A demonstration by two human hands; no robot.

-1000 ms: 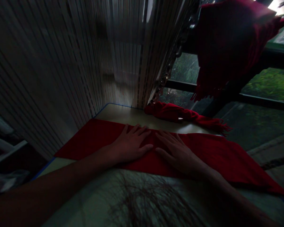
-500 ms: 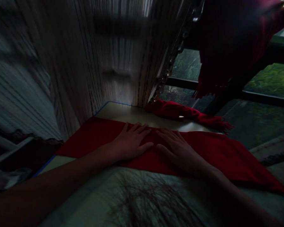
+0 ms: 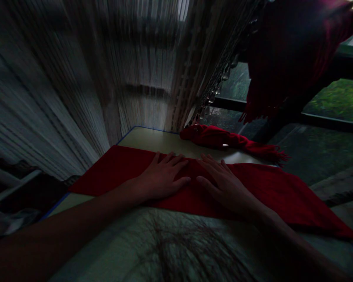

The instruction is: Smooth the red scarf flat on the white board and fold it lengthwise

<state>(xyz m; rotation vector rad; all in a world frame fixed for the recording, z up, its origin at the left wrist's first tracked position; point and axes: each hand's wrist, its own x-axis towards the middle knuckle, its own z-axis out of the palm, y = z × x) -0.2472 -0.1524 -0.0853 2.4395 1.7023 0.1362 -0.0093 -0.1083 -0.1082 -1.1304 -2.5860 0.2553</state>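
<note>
Beyond the cloth (image 3: 191, 199), the table (image 3: 151, 139) leaves room at left — a bunched scarf (image 3: 216, 137) blocks the right.

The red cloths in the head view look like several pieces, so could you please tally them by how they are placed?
Flat red cloth: 1, under the left hand and right hand
Bunched red cloth: 1, on the table
Hanging red cloth: 1, by the window
Total: 3 red cloths

Very dim, faint daylight through the window (image 3: 317, 120)
</note>
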